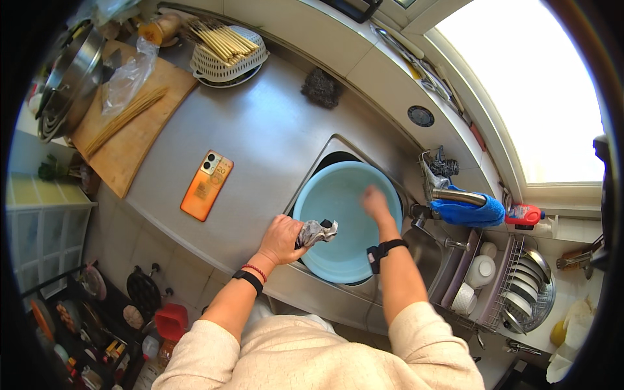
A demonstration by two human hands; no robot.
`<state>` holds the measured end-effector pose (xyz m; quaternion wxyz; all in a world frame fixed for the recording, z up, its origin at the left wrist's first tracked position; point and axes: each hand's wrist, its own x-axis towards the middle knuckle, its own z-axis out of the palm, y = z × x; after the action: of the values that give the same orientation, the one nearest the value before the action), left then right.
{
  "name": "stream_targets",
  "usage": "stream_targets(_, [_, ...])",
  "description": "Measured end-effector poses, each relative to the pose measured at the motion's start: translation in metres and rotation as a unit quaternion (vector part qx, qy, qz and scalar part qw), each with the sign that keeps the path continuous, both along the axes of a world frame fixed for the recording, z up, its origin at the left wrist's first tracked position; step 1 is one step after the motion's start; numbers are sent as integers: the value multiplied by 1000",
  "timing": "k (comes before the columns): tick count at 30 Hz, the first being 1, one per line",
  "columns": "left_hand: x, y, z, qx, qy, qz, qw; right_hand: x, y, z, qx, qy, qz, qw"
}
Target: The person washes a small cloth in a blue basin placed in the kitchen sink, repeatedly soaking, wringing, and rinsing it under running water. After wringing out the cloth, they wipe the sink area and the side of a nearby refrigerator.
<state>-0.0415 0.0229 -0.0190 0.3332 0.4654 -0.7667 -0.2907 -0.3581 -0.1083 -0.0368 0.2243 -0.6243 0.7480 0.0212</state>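
A light-blue plastic basin (336, 261) sits in the stainless steel sink (419, 248) in front of me. My left hand (282, 240) is closed around a bunched grey-and-white patterned cloth (314, 233), whose loose end sticks out over the basin's left side. Over the right half of the basin is my right hand (375, 204), blurred by motion. Its fingers look curled, but the blur hides whether they hold anything. How much water the basin contains is hard to tell.
An orange phone (207, 185) lies on the steel counter (253, 146). Farther back are a cutting board (141, 141), a colander (226, 66) topped with yellow sticks and a dark scouring pad (321, 87). Right of the sink stand the faucet (458, 196), draped with a blue cloth (468, 214), and a dish rack (487, 297).
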Motion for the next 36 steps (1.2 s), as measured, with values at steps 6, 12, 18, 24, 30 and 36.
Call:
stream_targets(6, [0,0,0,7,-10,3,1000,23,-17,51,-100,84,156,979])
stream_targets(12, [-1,-1,0,7,-13,-12,1000,129,-145,75,-285,-91,257,919])
stream_targets(18, [-1,-6,-1,-1,-9,-15,1000,201,-224,52,-117,57,222,966])
stream_targets(24, [-1,-4,-2,17,10,-17,1000,123,-138,74,-325,-282,187,883])
stream_targets(30, [-4,-7,0,6,-23,-29,999,48,30,-2,-169,-177,-92,965])
stream_targets(36, [-8,-7,0,-19,-50,-37,998,60,56,-65,-157,-76,-94,980])
